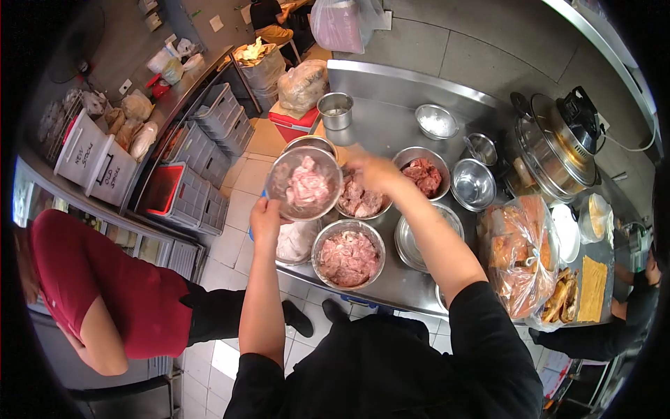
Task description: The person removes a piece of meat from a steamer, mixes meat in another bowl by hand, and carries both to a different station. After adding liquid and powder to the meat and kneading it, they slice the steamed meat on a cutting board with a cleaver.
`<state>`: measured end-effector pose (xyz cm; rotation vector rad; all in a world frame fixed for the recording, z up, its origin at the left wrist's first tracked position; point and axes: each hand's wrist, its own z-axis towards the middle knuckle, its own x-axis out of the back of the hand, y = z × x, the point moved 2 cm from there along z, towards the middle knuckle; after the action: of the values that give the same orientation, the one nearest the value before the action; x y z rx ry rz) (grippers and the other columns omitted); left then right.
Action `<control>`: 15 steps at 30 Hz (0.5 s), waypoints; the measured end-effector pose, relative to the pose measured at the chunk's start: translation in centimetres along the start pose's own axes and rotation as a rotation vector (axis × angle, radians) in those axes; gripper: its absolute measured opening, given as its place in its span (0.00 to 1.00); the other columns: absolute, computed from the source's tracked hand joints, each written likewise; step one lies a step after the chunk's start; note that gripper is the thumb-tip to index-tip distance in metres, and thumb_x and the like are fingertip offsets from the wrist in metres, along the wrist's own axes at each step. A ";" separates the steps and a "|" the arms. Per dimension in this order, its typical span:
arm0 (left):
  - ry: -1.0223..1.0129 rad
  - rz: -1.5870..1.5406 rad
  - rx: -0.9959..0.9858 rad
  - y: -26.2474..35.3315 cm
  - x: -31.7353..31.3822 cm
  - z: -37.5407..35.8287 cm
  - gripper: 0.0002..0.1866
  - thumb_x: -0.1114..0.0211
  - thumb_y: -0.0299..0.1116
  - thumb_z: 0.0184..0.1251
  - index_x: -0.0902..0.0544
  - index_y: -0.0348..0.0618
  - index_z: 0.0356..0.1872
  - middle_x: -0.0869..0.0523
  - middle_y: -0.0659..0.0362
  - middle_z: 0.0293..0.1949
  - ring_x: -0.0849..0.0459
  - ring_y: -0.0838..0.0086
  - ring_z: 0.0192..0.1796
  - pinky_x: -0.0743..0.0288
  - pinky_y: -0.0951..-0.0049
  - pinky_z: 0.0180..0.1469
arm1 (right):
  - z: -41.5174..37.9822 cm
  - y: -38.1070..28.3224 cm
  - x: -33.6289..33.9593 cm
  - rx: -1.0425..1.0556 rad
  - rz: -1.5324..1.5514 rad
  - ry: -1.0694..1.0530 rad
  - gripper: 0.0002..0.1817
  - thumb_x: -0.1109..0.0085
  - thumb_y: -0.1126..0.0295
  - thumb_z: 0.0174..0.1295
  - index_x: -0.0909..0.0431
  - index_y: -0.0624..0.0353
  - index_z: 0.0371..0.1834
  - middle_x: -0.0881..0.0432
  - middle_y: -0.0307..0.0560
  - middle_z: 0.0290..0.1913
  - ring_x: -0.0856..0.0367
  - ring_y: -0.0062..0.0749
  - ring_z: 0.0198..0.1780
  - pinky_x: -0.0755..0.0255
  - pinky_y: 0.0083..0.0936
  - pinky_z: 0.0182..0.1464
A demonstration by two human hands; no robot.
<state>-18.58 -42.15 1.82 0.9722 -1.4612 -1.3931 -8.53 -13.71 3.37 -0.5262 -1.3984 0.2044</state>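
My left hand (266,222) grips the rim of a metal bowl (279,174) that is tilted towards me, with pale pink raw meat (308,183) inside. My right hand (373,172) is smeared by motion, over the edge of another bowl of raw meat (361,200); its fingers cannot be made out. Closer to me stands a bowl full of minced-looking pink meat (348,258). A bowl of darker red meat (422,176) is just right of my right hand. Below the held bowl, a pale mass (299,241) shows in part.
Across the steel table (380,105) are a metal pot (336,112), an empty steel bowl (473,184), a large cooker (551,150) and a bulging plastic bag (516,244). A person in a red shirt (112,286) stands at left. Another person's arm (638,293) shows at far right.
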 end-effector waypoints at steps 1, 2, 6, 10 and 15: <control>0.030 0.003 -0.016 0.6 0.6 -0.4 0.08 0.45 0.28 0.66 0.24 0.31 0.33 0.16 0.51 0.31 0.14 0.67 0.25 0.14 0.70 0.24 | -0.7 -0.3 -1.8 0.048 -0.155 -0.051 0.24 0.39 0.66 0.58 0.19 0.41 0.60 0.18 0.52 0.58 0.19 0.43 0.59 0.26 0.37 0.60; 0.062 0.004 -0.035 1.1 1.3 -0.5 0.08 0.45 0.27 0.66 0.25 0.31 0.31 0.17 0.52 0.30 0.14 0.67 0.25 0.13 0.70 0.24 | -1.3 -0.8 -3.5 0.098 -0.313 -0.101 0.25 0.37 0.67 0.56 0.18 0.39 0.60 0.20 0.54 0.61 0.20 0.42 0.61 0.26 0.37 0.61; 0.102 0.094 -0.096 1.9 3.2 -1.2 0.09 0.44 0.27 0.67 0.26 0.33 0.28 0.18 0.53 0.28 0.16 0.72 0.25 0.16 0.71 0.24 | -0.3 -0.9 -2.8 -0.011 -0.138 -0.133 0.19 0.37 0.67 0.55 0.17 0.40 0.52 0.14 0.50 0.51 0.16 0.44 0.55 0.25 0.41 0.56; 0.128 0.194 -0.128 2.8 3.7 -2.4 0.09 0.44 0.28 0.67 0.26 0.34 0.27 0.18 0.54 0.26 0.17 0.74 0.24 0.18 0.72 0.23 | 0.1 0.9 -2.6 -0.008 0.072 0.032 0.13 0.40 0.64 0.57 0.17 0.47 0.46 0.15 0.51 0.48 0.17 0.49 0.52 0.25 0.44 0.54; 0.099 0.136 -0.139 2.7 3.4 -2.7 0.11 0.43 0.28 0.66 0.28 0.36 0.24 0.19 0.56 0.24 0.18 0.74 0.23 0.19 0.71 0.24 | -1.8 -0.2 -1.4 0.011 -0.027 0.007 0.09 0.41 0.65 0.59 0.17 0.48 0.42 0.14 0.49 0.44 0.17 0.47 0.50 0.25 0.41 0.53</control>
<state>-17.01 -46.00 4.70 0.8262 -1.3146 -1.3106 -7.09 -14.88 2.05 -0.4985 -1.3956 0.1884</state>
